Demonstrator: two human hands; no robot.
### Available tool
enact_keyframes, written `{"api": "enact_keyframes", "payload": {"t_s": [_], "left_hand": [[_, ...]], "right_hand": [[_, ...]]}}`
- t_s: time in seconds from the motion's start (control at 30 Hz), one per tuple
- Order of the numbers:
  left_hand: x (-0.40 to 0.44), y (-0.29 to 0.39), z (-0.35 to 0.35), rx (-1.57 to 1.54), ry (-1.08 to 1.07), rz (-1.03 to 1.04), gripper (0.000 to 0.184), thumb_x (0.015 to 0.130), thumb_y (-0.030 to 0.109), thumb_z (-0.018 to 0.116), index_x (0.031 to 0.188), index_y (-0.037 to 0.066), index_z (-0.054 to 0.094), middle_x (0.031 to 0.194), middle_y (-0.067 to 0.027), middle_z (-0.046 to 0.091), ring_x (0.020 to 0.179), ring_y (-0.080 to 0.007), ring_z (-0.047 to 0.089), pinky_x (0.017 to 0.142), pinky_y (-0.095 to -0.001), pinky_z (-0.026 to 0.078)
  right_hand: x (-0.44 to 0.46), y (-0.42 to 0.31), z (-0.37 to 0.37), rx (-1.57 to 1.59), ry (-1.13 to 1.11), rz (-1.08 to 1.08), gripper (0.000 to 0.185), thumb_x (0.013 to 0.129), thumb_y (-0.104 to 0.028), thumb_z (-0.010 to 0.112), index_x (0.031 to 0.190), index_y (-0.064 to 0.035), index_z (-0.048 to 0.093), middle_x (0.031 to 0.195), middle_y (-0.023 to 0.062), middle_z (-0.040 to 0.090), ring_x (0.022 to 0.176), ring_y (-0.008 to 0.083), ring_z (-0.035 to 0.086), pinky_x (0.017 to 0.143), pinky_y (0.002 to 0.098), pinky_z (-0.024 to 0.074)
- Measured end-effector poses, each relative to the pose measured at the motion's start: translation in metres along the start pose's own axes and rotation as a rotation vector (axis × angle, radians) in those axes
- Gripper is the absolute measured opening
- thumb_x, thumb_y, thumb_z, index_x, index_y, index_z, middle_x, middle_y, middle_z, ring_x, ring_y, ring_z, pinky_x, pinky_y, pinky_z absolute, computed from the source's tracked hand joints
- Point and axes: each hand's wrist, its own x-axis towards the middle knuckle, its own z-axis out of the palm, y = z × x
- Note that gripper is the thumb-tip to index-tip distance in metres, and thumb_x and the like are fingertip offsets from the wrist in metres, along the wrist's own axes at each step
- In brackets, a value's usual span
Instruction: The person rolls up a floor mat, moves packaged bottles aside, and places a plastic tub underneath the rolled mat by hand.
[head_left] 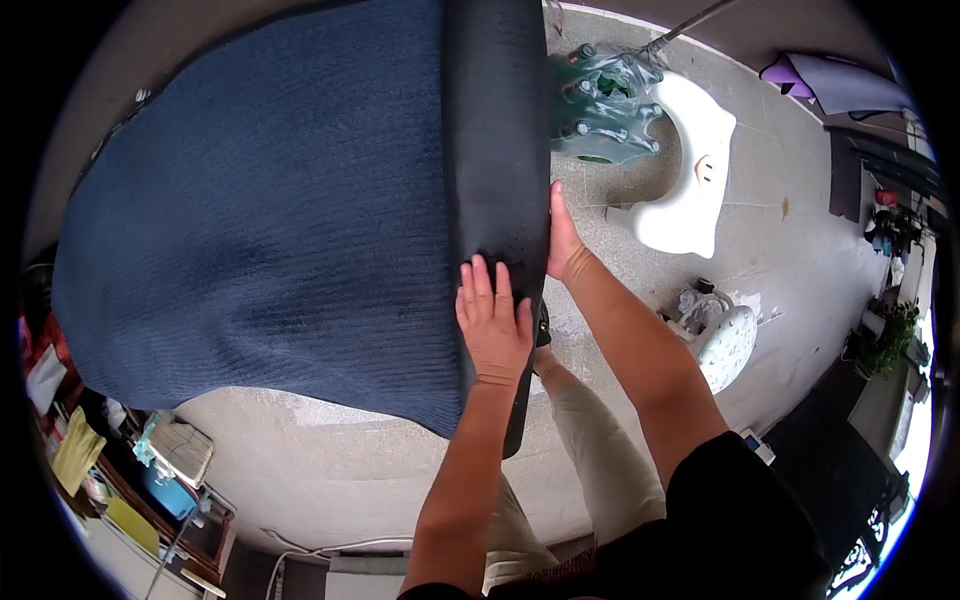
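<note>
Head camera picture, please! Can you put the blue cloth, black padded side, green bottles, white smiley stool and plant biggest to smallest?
1. Blue cloth
2. Black padded side
3. Green bottles and white smiley stool: too alike to rank
4. Plant

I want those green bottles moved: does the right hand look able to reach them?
Probably, perhaps leaning: the right hand touches the black padding, but nothing visible bars its way to the green bottles.
</note>
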Motion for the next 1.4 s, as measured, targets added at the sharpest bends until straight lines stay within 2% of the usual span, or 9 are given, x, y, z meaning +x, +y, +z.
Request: {"api": "enact_keyframes", "payload": {"t_s": [0.07,0.13,0.2,0.33,0.57,0.93,1.2,1.33,1.4], "left_hand": [[-0.009,-0.016,-0.019,-0.054,0.188,-0.209,0.071,0.078,0.021,0.068,0.136,0.001,0.033,0.136,-0.0250,0.034,0.124,-0.0406,0.036,0.101,-0.0476,0.032],[-0.031,-0.029,-0.024,-0.483,-0.029,-0.652,0.086,0.070,0.030,0.076,0.136,-0.001,0.031,0.122,-0.0212,0.044,0.112,-0.0385,0.044,0.096,-0.0432,0.038],[-0.045,-0.041,-0.011,-0.162,-0.157,-0.416,0.093,0.062,0.037,0.081,0.132,-0.003,0.034,0.119,-0.0203,0.043,0.110,-0.0357,0.044,0.095,-0.0429,0.039],[-0.024,-0.034,-0.002,-0.096,-0.160,-0.612,0.092,0.055,0.041,0.085,0.122,-0.006,0.043,0.111,-0.0175,0.042,0.106,-0.0336,0.044,0.093,-0.0423,0.039],[-0.016,-0.059,0.001,-0.171,-0.237,-0.617,0.075,0.058,0.035,0.085,0.111,-0.004,0.051,0.108,-0.0176,0.049,0.100,-0.0324,0.052,0.089,-0.0402,0.043],[-0.020,-0.056,0.011,0.074,-0.107,-0.596,0.068,0.060,0.028,0.084,0.112,-0.003,0.052,0.112,-0.0174,0.053,0.099,-0.0282,0.056,0.085,-0.0366,0.047],[-0.025,-0.076,0.017,-0.304,-0.117,-0.677,0.061,0.060,0.023,0.084,0.106,-0.001,0.053,0.101,-0.0127,0.058,0.088,-0.0236,0.058,0.079,-0.0328,0.048],[-0.020,-0.056,0.011,-0.386,-0.088,-0.710,0.056,0.060,0.021,0.084,0.103,-0.001,0.054,0.096,-0.0110,0.059,0.086,-0.0202,0.058,0.076,-0.0314,0.048],[-0.019,-0.058,0.013,-0.351,-0.107,-0.713,0.056,0.060,0.021,0.084,0.103,-0.001,0.054,0.096,-0.0113,0.059,0.086,-0.0207,0.058,0.076,-0.0316,0.048]], "right_hand": [[-0.014,0.001,0.012,-0.115,0.048,-0.016,0.082,0.087,-0.069,0.022,0.137,-0.0051,0.036,0.136,0.0132,0.043,0.125,0.0251,0.041,0.105,0.0364,0.0325],[-0.022,0.008,0.010,-0.124,0.009,-0.002,0.082,0.087,-0.069,0.023,0.138,-0.0047,0.034,0.137,0.0130,0.042,0.125,0.0241,0.040,0.105,0.0351,0.0317],[-0.012,0.020,-0.003,-0.119,0.023,-0.124,0.076,0.090,-0.061,0.035,0.136,-0.0005,0.036,0.133,0.0147,0.045,0.122,0.0231,0.043,0.104,0.0331,0.0324],[-0.007,0.031,-0.003,-0.249,0.267,-0.192,0.070,0.087,-0.058,0.043,0.128,-0.0010,0.045,0.121,0.0164,0.054,0.111,0.0238,0.052,0.097,0.0326,0.0375],[-0.040,0.049,-0.008,-0.608,0.290,-0.327,0.075,0.082,-0.049,0.058,0.138,-0.0055,0.032,0.128,0.0207,0.048,0.120,0.0286,0.046,0.101,0.0359,0.0342],[-0.070,0.099,-0.039,-0.786,0.307,-0.035,0.078,0.082,-0.053,0.055,0.140,-0.0081,0.028,0.126,0.0230,0.051,0.118,0.0367,0.048,0.099,0.0410,0.0376],[-0.070,0.072,-0.100,-0.977,0.067,0.066,0.077,0.079,-0.057,0.056,0.136,-0.0074,0.037,0.120,0.0185,0.056,0.112,0.0334,0.053,0.096,0.0388,0.0411],[-0.066,0.012,-0.117,-1.397,0.423,-0.534,0.070,0.079,-0.056,0.058,0.130,-0.0091,0.045,0.119,0.0169,0.056,0.110,0.0306,0.054,0.094,0.0387,0.0420],[-0.060,-0.032,-0.113,-1.367,0.336,-0.464,0.069,0.079,-0.057,0.057,0.128,-0.0093,0.046,0.119,0.0169,0.056,0.111,0.0304,0.053,0.095,0.0384,0.0417]]}}
